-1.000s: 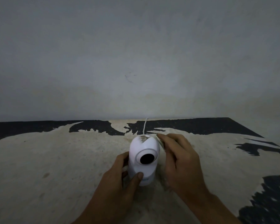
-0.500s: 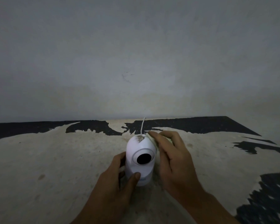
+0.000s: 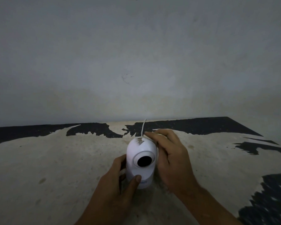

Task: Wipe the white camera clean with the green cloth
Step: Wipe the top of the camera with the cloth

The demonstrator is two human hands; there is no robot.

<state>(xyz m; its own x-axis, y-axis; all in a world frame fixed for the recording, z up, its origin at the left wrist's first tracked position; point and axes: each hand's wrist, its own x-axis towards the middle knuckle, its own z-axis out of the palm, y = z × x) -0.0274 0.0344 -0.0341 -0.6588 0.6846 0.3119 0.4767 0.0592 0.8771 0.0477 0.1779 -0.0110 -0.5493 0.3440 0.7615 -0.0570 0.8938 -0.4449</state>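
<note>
The white camera (image 3: 140,151) stands upright on the table, its dark round lens (image 3: 144,161) facing me. A brownish dirty patch (image 3: 139,140) marks its top. My left hand (image 3: 118,189) grips the camera's base, thumb on the front below the lens. My right hand (image 3: 170,156) cups the camera's right side, its fingertips curled over the top back where a thin white cable (image 3: 143,127) leaves the camera. No green cloth is in view.
The table (image 3: 55,159) has a worn pale top with black peeling patches along the back and at the right. A plain grey wall (image 3: 136,62) rises directly behind it; the cable runs toward that wall.
My right hand has closed in from beside the camera onto its right side and top back. The camera and my left hand have stayed in place.
</note>
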